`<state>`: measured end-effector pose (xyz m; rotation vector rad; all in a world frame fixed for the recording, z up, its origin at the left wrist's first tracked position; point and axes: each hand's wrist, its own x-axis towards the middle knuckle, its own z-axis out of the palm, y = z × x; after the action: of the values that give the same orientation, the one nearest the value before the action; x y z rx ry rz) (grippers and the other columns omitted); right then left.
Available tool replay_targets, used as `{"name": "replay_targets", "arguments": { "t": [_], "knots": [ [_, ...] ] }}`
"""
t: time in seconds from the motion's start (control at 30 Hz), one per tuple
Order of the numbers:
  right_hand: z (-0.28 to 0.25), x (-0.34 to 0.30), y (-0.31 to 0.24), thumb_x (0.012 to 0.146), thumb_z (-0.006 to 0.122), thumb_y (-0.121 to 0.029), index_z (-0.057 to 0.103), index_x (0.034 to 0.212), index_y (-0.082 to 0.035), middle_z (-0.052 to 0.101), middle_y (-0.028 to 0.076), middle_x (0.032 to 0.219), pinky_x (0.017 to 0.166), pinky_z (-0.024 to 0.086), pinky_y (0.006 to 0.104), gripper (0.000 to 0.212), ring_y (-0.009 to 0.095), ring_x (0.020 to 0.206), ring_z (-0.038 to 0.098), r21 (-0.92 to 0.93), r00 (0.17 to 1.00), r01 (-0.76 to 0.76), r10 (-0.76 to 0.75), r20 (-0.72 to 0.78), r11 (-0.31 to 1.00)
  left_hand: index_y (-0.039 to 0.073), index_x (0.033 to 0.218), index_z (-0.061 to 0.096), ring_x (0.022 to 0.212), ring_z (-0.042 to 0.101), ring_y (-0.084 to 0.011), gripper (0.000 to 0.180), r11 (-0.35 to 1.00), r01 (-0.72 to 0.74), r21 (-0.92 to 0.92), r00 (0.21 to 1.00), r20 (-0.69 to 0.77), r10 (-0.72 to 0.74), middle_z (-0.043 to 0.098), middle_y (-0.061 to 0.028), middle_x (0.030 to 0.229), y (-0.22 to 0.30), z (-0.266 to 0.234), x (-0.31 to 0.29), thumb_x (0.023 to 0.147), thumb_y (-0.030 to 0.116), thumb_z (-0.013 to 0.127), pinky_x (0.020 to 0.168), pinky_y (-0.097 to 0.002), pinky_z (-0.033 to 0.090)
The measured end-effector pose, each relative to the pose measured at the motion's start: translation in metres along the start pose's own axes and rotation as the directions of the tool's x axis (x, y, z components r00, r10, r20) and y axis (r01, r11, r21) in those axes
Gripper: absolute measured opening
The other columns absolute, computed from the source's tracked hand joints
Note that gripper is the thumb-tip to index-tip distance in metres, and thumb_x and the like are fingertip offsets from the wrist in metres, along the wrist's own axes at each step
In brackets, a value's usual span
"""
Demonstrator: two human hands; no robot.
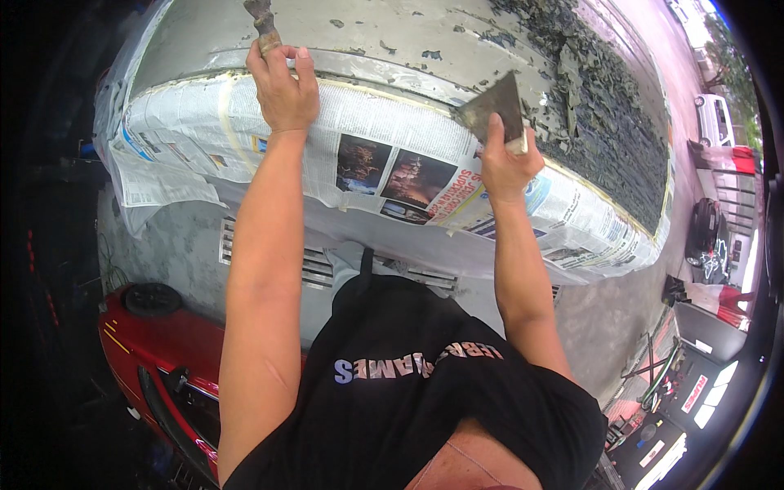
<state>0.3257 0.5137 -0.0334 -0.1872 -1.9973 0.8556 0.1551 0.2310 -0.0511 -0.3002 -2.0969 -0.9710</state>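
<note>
My left hand is closed round a stubby, crusted brush-like tool, which points away from me; its far end is cut off by the picture's top edge. My right hand grips a wide putty knife with a flared, stained metal blade. That blade lies over the taped edge of a large vehicle panel. Bare grey surface shows on the panel's left and middle, with scattered flakes. Dark, wrinkled, peeling paint covers its right side. Both hands are above the near edge.
Newspaper sheets and tape mask the vehicle's near side, with plastic film hanging below. A red car stands behind me at the left. Floor grating lies by my feet. Shop equipment stands at the lower right, parked vehicles farther off.
</note>
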Motion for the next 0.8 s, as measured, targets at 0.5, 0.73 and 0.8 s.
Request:
{"name": "replay_targets", "arguments": {
  "t": [0.5,0.73,0.8],
  "knots": [
    [0.022,0.002,-0.01,0.089,0.078,-0.01,0.071,0.09,0.002,0.074,0.011,0.074,0.059,0.052,0.0297,0.014,0.016,0.061,0.069,0.03,0.999,-0.032,0.032,-0.011,0.999,0.007,0.104,0.061,0.122,0.053,-0.0495,0.027,0.998,-0.027,-0.056,0.999,-0.021,0.026,0.044,-0.0298,0.138,-0.003,0.0,0.0,0.097,0.033,0.065,0.097,-0.0526,0.049],
    [0.043,0.005,-0.025,0.089,0.077,-0.01,0.07,0.086,-0.001,0.071,0.012,0.07,0.057,0.051,0.0305,0.012,0.018,0.057,0.067,0.021,0.998,-0.054,0.054,0.014,0.998,0.008,0.105,0.06,0.121,0.054,-0.0485,0.025,0.998,-0.004,-0.057,1.0,-0.007,0.004,0.044,-0.0285,0.138,-0.001,0.0,-0.003,0.097,0.032,0.065,0.097,-0.0526,0.049],
    [0.049,0.007,-0.033,0.089,0.077,-0.01,0.069,0.085,-0.001,0.07,0.012,0.068,0.056,0.051,0.032,0.013,0.021,0.056,0.068,0.05,0.997,-0.074,0.072,0.032,0.996,0.009,0.104,0.061,0.121,0.054,-0.0478,0.025,0.999,-0.02,-0.043,1.0,-0.009,0.02,0.044,-0.0278,0.138,-0.002,0.0,-0.002,0.097,0.032,0.066,0.096,-0.0525,0.05]
  ]
}}
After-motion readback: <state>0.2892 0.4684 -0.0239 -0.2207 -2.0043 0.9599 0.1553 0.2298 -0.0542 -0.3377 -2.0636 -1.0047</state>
